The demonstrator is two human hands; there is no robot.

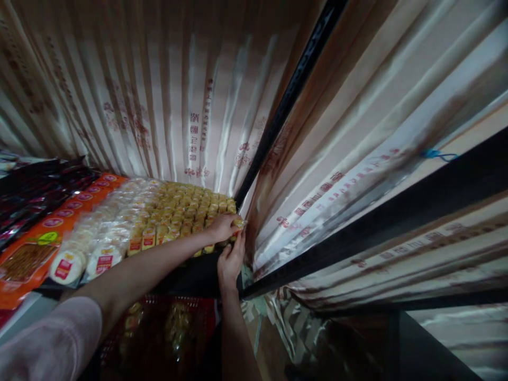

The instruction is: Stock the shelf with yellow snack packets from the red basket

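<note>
At the right end of a shelf display, my left hand (pixel 223 228) pinches a small clear-wrapped yellow snack packet (pixel 239 223). My right hand (pixel 232 262) comes up from below, its fingertips at the same packet and its thumb near the shelf edge. Rows of similar wrapped yellow snack packets (pixel 184 203) stand close together just left of my hands; some carry red labels. My left forearm crosses in front of the nearest rows. The packets directly behind my hands are partly hidden.
Round white packaged crackers (pixel 68 264), orange snack bags (pixel 43 233) and dark shiny packs (pixel 35 193) line the shelf leftward. Printed pale curtains (pixel 170 106) hang behind and to the right, with a black post (pixel 288 106) at the corner. A red crate (pixel 208 312) with packets sits below.
</note>
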